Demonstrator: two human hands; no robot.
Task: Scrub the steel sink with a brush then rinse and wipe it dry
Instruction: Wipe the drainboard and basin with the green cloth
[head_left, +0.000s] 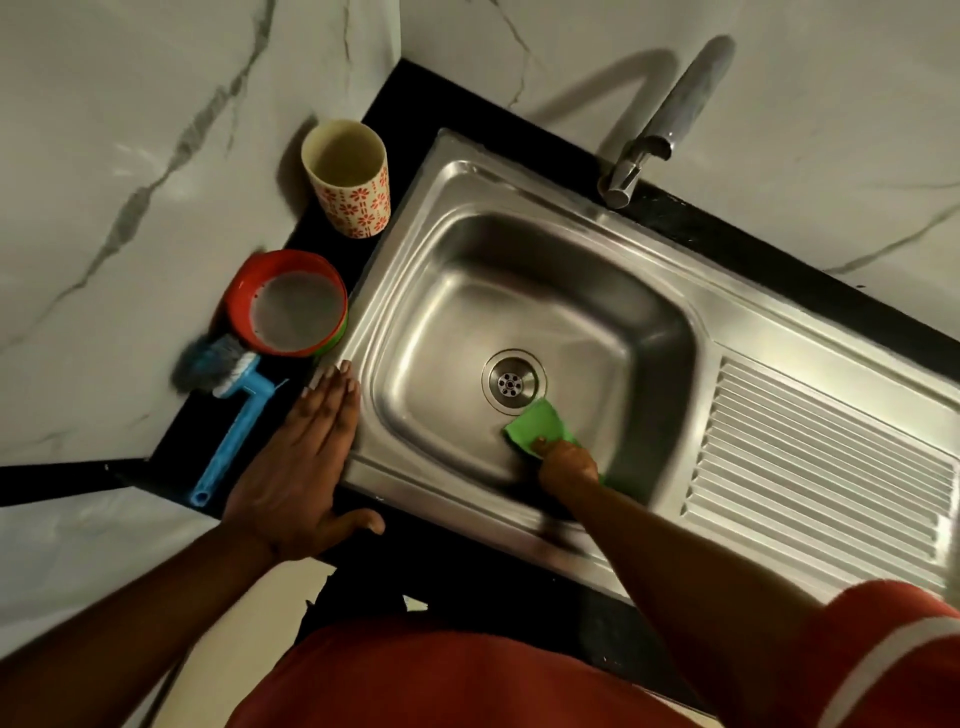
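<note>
Two hands work at the steel sink (613, 249); the right hand (569, 462) grips a green cloth (537, 423) beside the drain (513, 382); the left hand (306, 452) rests flat, fingers together, near the blue brush (234, 421)

Dim warm light, soft wide-angle blur

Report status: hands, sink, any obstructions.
Left hand flat on counter edge beside sink. Right hand holds green cloth in basin, near drain. Brush lies unused on the counter. Nothing obstructing.
</note>
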